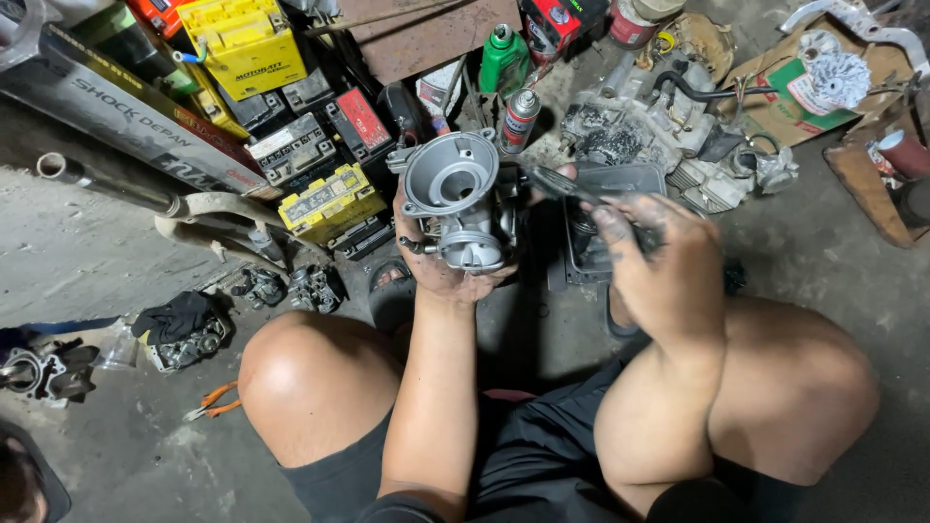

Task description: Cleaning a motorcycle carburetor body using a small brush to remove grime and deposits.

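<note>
A bare concrete floor [87, 261] is seen below the seated person, strewn with workshop clutter. A long dark carton [126, 121] lies at the upper left, with a yellow battery [247, 44] above it and a smaller yellow battery [329, 201] nearer the knees. Greasy engine parts [639, 126] are heaped at the upper right, beside a green bottle [504, 60] and a spray can [520, 118]. Orange-handled pliers [215, 401] rest on the floor by the left knee.

A grey metal carburetor [457, 203] is held up in mid-frame, above the floor and between the knees, its round open bore turned toward the camera. It is cupped from below by the left hand [441, 276], whose grip is closed around the lower body. It is judged to be stiff, fairly heavy for its size and possibly oily, so the solid cast body is the better place to be taken hold of, not the small protruding fittings.

The right hand [668, 266] is closed around a dark, slim tool [557, 182], blurred, whose tip lies just beside the carburetor's right side.
</note>
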